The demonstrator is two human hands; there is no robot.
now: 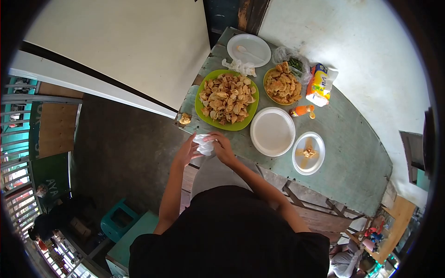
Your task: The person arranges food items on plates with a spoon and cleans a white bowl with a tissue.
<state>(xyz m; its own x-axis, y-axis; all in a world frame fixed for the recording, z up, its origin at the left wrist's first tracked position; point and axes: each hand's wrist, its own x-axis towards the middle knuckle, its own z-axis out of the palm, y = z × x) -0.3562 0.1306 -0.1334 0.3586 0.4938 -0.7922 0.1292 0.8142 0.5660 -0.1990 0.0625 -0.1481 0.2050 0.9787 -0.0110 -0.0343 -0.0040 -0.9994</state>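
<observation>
A crumpled white tissue is held between my two hands, just off the near edge of the table. My left hand grips its left side with bent fingers. From the other side, my right hand pinches its top right part. Beyond my hands stands a green plate heaped with fried dumplings. A small yellowish crumpled lump lies on the table corner nearest my left hand. To the right of my right hand is a bare white plate.
On the green table are a small white plate with food scraps, a yellow plate of fried food, an orange sauce bottle, a tissue pack and a white plate with spoon. A teal stool stands behind left.
</observation>
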